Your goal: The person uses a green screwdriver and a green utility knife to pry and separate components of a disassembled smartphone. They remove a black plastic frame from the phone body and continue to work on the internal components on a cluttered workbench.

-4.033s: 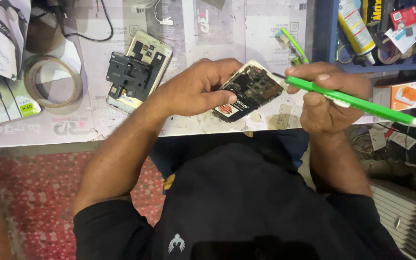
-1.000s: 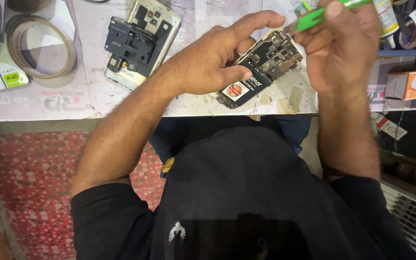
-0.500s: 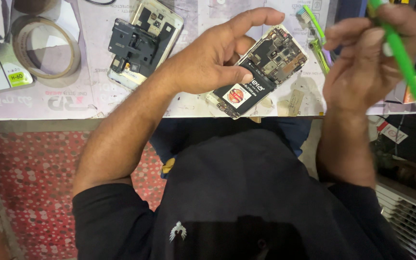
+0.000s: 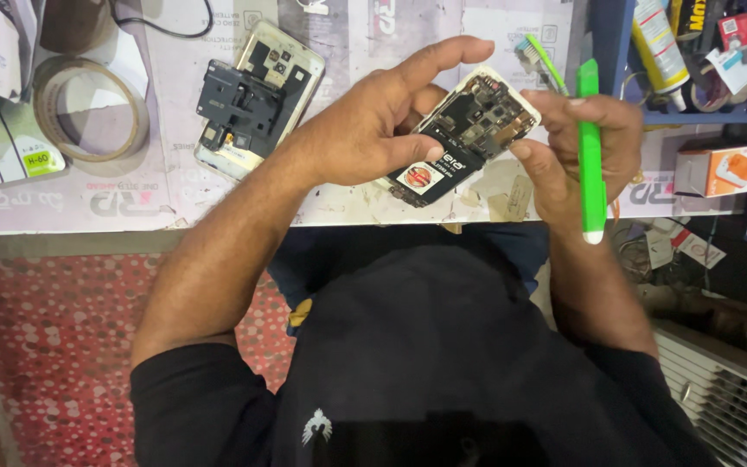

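Gripping opened phone (image 4: 464,138) and green tool (image 4: 590,147), hands now closer together than before

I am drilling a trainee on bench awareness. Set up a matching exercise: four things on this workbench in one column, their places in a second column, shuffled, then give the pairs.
Things
1. opened phone with bare circuit board and black battery
2. bright green plastic tool
3. roll of clear brownish tape
4. second dismantled phone with black inner frame

Places
A. lying flat at the bench's far left
B. in the right hand
C. lying on the bench left of the left hand
D. held up in the left hand

Pairs: 1-D, 2-B, 3-A, 4-C
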A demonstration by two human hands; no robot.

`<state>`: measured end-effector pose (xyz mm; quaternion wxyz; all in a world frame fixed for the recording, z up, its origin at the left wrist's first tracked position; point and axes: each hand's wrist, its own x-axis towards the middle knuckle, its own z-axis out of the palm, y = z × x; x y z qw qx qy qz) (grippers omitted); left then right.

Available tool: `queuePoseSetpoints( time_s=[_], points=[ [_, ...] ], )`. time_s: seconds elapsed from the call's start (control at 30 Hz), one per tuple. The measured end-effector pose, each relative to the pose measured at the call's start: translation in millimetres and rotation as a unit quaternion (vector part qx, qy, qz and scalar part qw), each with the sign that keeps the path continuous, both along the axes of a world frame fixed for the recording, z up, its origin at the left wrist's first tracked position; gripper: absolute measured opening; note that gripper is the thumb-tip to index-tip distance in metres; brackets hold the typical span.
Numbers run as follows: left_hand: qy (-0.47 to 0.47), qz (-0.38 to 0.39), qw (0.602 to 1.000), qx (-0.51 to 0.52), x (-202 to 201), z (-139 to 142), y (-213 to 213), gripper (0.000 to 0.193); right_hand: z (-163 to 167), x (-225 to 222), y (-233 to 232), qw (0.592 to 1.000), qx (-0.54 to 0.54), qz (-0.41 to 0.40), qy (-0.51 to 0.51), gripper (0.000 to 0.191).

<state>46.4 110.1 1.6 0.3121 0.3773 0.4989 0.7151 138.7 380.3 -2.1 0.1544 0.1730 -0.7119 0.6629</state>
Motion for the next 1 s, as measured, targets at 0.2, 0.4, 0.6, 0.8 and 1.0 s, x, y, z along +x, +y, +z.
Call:
queuePoseSetpoints(
  time_s=[0.2, 0.4, 0.6, 0.8, 1.0],
  points=[
    [0.039, 0.024, 0.997, -0.069, -1, 7, 2, 0.086, 5, 8, -1, 1.0, -0.003, 0.007, -0.01, 0.049],
    [0.073, 0.03, 0.993, -0.091, 0, 4, 5, 0.075, 12, 16, -4, 1.0, -0.001, -0.012, -0.019, 0.052],
    [0.049, 0.009, 0.997, -0.063, 0, -1, 5, 0.066, 12, 16, -4, 1.0, 0.007, 0.007, 0.022, 0.054],
    [0.056, 0.015, 0.996, -0.068, 0, 0, 5, 0.062, 12, 13, -3, 1.0, 0.016, -0.006, 0.017, 0.051],
    [-0.005, -0.011, 0.998, -0.057, 2, 3, 5, 0.057, 11, 16, -2, 1.0, 0.012, 0.005, -0.008, 0.052]
  ],
)
